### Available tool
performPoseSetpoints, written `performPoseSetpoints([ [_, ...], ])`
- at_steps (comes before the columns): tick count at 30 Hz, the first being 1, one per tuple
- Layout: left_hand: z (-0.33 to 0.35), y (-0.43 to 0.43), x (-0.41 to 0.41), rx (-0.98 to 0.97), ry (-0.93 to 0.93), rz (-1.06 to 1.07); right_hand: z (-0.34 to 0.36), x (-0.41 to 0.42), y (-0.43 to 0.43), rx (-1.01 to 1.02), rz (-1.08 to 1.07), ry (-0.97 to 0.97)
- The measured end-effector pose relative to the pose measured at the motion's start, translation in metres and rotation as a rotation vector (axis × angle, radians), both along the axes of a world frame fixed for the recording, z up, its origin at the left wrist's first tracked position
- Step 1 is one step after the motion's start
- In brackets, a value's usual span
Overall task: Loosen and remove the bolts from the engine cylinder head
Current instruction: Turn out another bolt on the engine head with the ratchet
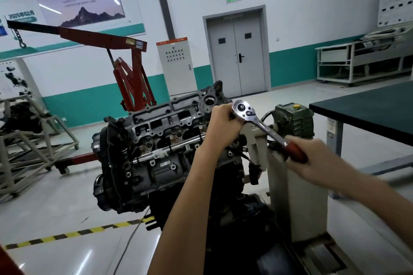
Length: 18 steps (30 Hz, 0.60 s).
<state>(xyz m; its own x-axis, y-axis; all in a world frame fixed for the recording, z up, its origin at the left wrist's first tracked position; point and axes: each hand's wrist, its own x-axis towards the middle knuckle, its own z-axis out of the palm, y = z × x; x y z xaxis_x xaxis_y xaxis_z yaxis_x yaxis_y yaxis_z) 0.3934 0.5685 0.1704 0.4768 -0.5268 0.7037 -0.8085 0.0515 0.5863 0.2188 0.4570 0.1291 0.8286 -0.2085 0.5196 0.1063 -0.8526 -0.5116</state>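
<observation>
The ratchet [257, 121] is held above the right end of the cylinder head [169, 116], between both hands. The left hand [223, 126] is clenched right against the underside of the ratchet's round chrome end; the part it grasps is hidden by its fingers. The right hand [317, 161], blurred, grasps the red handle, nearer and to the right.

The cylinder head is bare grey metal with open ports and small bolts [178, 134] along its top, sitting on a dark engine [138, 176]. The left forearm covers the engine's right side, so the bolt under the tool cannot be seen.

A grey stand [297, 196] with a green gearbox [292, 118] is just right of the engine, with a dark table [368, 107] further right. A red hoist [131, 78] stands behind.
</observation>
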Motion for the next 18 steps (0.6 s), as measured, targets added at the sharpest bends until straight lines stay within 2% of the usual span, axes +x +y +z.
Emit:
performPoseSetpoints([
  [2,0.001,0.001,-0.002,0.005,-0.012,0.004,0.011,0.000,-0.014,-0.119,-0.031,-0.048],
  [4,0.000,0.000,-0.004,-0.028,-0.015,0.014,0.000,0.004,-0.006,-0.059,-0.054,-0.066],
  [6,-0.005,-0.002,-0.004,-0.068,-0.003,0.012,-0.025,0.010,0.022,0.158,-0.114,-0.078],
  [8,-0.008,-0.004,-0.003,-0.119,0.005,0.025,-0.048,0.023,0.064,0.369,-0.139,-0.202],
  [10,-0.008,-0.006,-0.002,-0.131,-0.008,0.030,-0.055,0.040,0.103,0.614,-0.086,-0.303],
  [12,-0.009,-0.006,-0.001,-0.123,-0.030,0.023,-0.056,0.052,0.129,0.780,0.006,-0.321],
  [14,-0.008,-0.006,0.000,-0.111,-0.036,0.030,-0.054,0.048,0.124,0.775,0.033,-0.275],
  [15,-0.007,-0.006,0.000,-0.100,-0.033,0.038,-0.053,0.042,0.111,0.702,0.023,-0.243],
  [18,0.000,-0.006,-0.001,-0.031,-0.052,0.032,-0.037,0.015,0.050,0.339,-0.001,-0.087],
])
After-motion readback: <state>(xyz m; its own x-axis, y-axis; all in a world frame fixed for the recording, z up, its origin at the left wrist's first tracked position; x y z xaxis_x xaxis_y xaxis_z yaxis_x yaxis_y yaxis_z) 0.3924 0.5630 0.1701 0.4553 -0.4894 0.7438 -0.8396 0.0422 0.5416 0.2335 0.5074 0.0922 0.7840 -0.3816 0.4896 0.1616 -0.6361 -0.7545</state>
